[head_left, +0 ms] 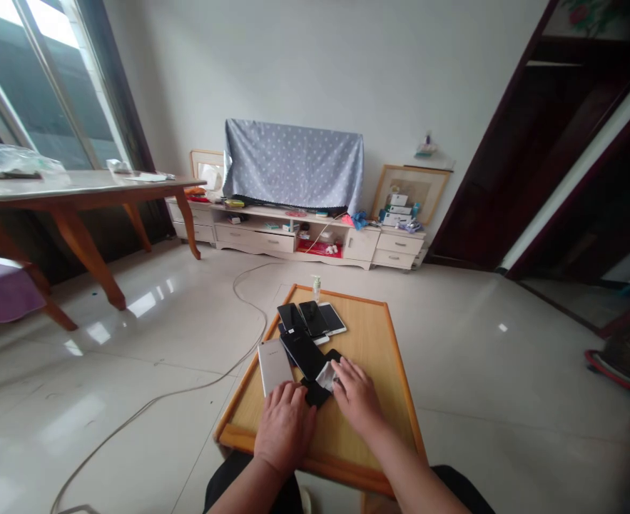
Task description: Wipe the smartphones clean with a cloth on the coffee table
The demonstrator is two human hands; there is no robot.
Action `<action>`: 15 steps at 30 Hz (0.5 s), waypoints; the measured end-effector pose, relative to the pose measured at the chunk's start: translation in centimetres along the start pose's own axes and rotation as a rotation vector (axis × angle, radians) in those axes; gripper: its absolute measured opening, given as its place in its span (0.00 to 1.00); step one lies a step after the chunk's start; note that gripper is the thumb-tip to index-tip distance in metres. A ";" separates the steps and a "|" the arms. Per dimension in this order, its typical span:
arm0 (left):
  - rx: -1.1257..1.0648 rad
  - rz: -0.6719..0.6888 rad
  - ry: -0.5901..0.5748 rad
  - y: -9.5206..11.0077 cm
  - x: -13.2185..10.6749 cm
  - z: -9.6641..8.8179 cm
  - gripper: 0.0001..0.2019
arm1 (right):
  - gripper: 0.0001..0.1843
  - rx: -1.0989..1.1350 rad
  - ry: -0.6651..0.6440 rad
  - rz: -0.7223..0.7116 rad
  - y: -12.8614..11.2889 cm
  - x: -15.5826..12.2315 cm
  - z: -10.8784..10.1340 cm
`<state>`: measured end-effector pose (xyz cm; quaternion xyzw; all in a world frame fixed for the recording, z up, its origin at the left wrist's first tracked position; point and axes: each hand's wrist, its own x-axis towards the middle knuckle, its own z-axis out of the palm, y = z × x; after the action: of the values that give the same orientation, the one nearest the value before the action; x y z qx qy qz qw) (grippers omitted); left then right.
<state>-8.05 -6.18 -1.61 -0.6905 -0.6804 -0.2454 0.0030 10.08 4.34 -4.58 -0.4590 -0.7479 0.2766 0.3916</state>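
My right hand (358, 396) presses a crumpled white cloth (326, 375) against a dark phone (315, 395) lying on the small wooden table (371, 328). At the phone's near left corner, the fingers of my left hand (285, 421) are bent together and grip its edge; the thumb is on the near side. A silver-white phone (275, 365) lies just beyond my left hand. Farther off, a larger black phone (302, 351) overlaps several others. Among these are a dark phone (291, 318), another black phone (313, 318) and a white-edged one (334, 318).
A clear pump bottle (316, 288) stands at the table's far edge. A cable (186, 390) runs across the tiled floor on the left. Against the wall is a low white cabinet (360, 245) with a cloth-covered screen (293, 164). A larger wooden table (79, 191) stands left.
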 end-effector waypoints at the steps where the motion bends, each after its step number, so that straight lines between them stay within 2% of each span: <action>1: 0.003 0.000 0.002 0.1 -0.1 -0.1 0.12 | 0.18 -0.009 -0.001 0.002 -0.1 0.0 0.0; 3: 0.008 0.000 0.001 0.4 -0.4 -0.4 0.11 | 0.15 -0.015 0.015 0.022 -0.1 0.1 0.0; 9: -0.014 0.017 0.000 0.6 -0.8 -0.8 0.11 | 0.22 0.079 0.075 0.124 -0.3 0.2 0.2; 15: -0.195 0.103 0.013 0.1 -1.0 -0.8 0.17 | 0.24 0.260 0.060 0.167 -2.9 -0.9 -0.5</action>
<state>-8.21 -7.41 -1.20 -0.7202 -0.6168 -0.3142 -0.0471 9.36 2.31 -2.39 -0.4730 -0.6530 0.3890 0.4455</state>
